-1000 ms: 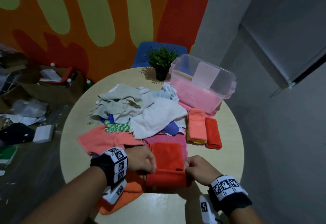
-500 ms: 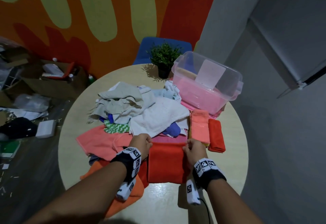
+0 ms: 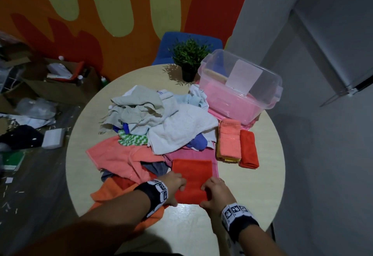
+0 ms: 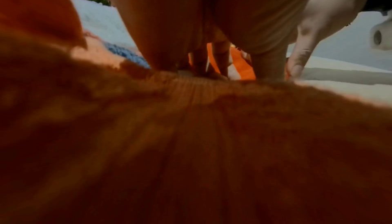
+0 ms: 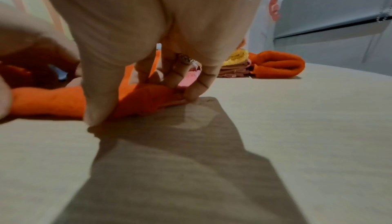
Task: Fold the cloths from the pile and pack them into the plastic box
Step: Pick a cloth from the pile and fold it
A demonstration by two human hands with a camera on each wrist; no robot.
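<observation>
A red-orange cloth (image 3: 192, 175) lies folded into a rectangle on the round table (image 3: 252, 185), close in front of me. My left hand (image 3: 174, 187) grips its near left edge, fingers on top and thumb at the front. My right hand (image 3: 214, 192) pinches the near right corner; in the right wrist view its fingers (image 5: 203, 83) curl over the cloth (image 5: 148, 100) and the thumb (image 5: 99, 103) presses beside it. The unfolded pile (image 3: 161, 118) sits mid-table. The clear plastic box (image 3: 270, 102), with pink cloth inside, stands at the back right.
Beside the box lie a folded stack of coral and yellow cloths (image 3: 230, 140) and a folded red one (image 3: 249, 148). A potted plant (image 3: 189, 58) stands at the far edge, a blue chair (image 3: 167, 39) behind it. Loose orange cloth (image 3: 121, 191) lies under my left wrist.
Both hands carried the cloth's near end forward over itself, laying a fold, then came back to the near edge. The cloth now lies as a flat, shorter rectangle.
</observation>
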